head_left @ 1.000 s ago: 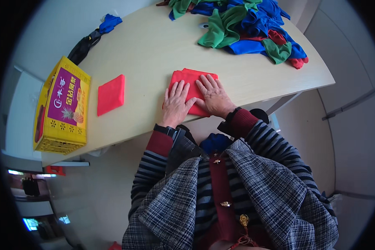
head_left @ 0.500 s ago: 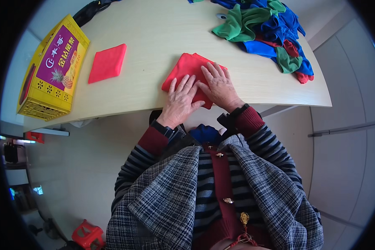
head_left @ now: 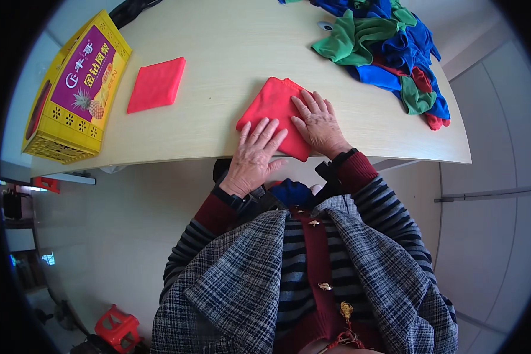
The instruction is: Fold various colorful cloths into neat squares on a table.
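Observation:
A folded red cloth [head_left: 272, 101] lies at the front edge of the table, one corner reaching over the edge. My left hand [head_left: 255, 154] rests flat on its near left part, fingers stretched out. On its right side lies my right hand [head_left: 321, 123], palm down with the fingers extended. Neither hand grips the cloth. To the left, a second red cloth [head_left: 157, 85] is folded into a neat, flat square. A loose heap of green, blue and red cloths [head_left: 389, 53] covers the table's far right.
A yellow box [head_left: 76, 88] with a purple panel and a pineapple picture stands at the table's left end. Behind it lies a black item [head_left: 131, 10]. The pale wooden table [head_left: 218, 59] curves along its front. A red stool [head_left: 118, 329] is on the floor at lower left.
My hands have moved apart, the left slightly down and the right slightly rightward, uncovering more of the red cloth. The view has shifted slightly.

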Motion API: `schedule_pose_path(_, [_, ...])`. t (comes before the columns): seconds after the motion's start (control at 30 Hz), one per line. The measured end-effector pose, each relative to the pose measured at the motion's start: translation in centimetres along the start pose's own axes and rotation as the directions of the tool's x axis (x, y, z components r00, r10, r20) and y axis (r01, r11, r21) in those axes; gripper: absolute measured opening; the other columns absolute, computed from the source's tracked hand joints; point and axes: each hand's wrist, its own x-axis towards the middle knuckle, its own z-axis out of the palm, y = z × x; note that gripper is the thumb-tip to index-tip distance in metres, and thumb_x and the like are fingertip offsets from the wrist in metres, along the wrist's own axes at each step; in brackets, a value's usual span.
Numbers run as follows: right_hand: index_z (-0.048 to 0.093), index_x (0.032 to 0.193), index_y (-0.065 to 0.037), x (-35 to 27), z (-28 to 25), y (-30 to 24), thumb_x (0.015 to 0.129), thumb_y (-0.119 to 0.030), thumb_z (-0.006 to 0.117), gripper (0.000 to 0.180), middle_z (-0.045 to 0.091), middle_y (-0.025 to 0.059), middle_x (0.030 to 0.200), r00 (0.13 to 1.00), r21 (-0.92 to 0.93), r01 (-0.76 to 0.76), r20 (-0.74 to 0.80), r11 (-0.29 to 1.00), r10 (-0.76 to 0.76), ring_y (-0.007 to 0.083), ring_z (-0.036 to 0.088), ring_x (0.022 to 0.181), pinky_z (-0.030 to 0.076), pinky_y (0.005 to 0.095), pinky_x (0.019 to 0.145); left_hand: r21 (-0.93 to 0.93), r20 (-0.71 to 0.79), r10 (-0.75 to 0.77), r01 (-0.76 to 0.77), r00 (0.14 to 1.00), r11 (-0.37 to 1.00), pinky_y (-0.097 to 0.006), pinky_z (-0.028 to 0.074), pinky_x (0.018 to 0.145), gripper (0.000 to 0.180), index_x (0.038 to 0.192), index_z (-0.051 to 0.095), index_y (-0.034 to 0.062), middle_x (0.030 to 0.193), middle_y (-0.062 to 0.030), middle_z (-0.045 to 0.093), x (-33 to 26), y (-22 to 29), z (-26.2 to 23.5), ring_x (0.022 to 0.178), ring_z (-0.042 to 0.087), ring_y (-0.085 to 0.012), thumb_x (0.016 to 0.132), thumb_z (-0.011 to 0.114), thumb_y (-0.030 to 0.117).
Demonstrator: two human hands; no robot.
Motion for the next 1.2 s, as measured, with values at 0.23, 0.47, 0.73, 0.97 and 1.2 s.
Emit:
schedule_pose_path(0.23, [0.043,0.150,-0.004,-0.1,-1.4,-5.7,0.101,-0.044,0.052,0.064,0.038,0.0195,0.158,0.994,-0.009,-0.056,-0.093,0.998,0.055,0.0401,0.032,0.148,0.024,0.0531,0.121,0.135,-0.010,-0.081,0.081,0.997,0.988,-0.053,0.021,0.123,0.073,0.146,0.050,0.0039,0.156,-0.0159,0.042,-0.6,-1.4,-0.4,0.148,0.033,-0.0321,0.091,0.064,0.049])
schedule_pose_path(0.47, [0.046,0.150,-0.006,-0.2,0.1,-2.9,0.101,-0.044,0.053,0.062,0.041,0.0189,0.156,0.996,0.019,0.089,-0.009,0.996,-0.089,0.0389,0.032,0.148,0.025,0.0522,0.121,0.127,-0.023,-0.085,0.088,0.996,0.988,-0.052,0.027,0.119,0.072,0.141,0.052,-0.0001,0.147,-0.0175,0.048,-1.1,0.8,-0.8,0.138,0.043,-0.0330,0.090,0.064,0.050])
schedule_pose_path(0.73, [0.048,0.147,-0.005,-0.2,-1.4,-1.4,0.101,-0.046,0.051,0.062,0.042,0.0181,0.156,0.984,0.194,0.162,0.048,0.968,-0.174,0.0381,0.034,0.148,0.025,0.0521,0.121,0.037,0.064,-0.079,0.077,0.995,0.996,-0.052,0.031,0.116,0.069,0.139,0.053,-0.0006,0.142,-0.0176,0.051,1.0,1.3,-2.9,0.131,0.047,-0.0320,0.091,0.065,0.048])
schedule_pose_path(0.97, [0.046,0.148,-0.003,0.5,0.7,-2.6,0.100,-0.042,0.052,0.062,0.041,0.0188,0.157,0.997,0.036,-0.003,-0.078,0.999,0.006,0.0377,0.032,0.149,0.024,0.0533,0.121,0.036,-0.079,-0.097,0.100,0.992,0.994,-0.050,0.023,0.122,0.066,0.146,0.048,0.0017,0.157,-0.0173,0.041,6.0,-2.1,1.2,0.146,0.035,-0.0329,0.101,0.050,0.050])
schedule_pose_path(1.2, [0.043,0.150,-0.002,0.0,1.1,-2.1,0.099,-0.045,0.051,0.067,0.037,0.0219,0.159,0.996,-0.015,-0.085,-0.036,0.996,0.085,0.0388,0.030,0.150,0.023,0.0531,0.122,-0.033,0.013,-0.126,0.126,0.992,0.991,-0.052,0.020,0.123,0.074,0.151,0.043,0.0046,0.161,-0.0168,0.035,6.2,-3.6,3.6,0.151,0.028,-0.0335,0.101,0.045,0.059])
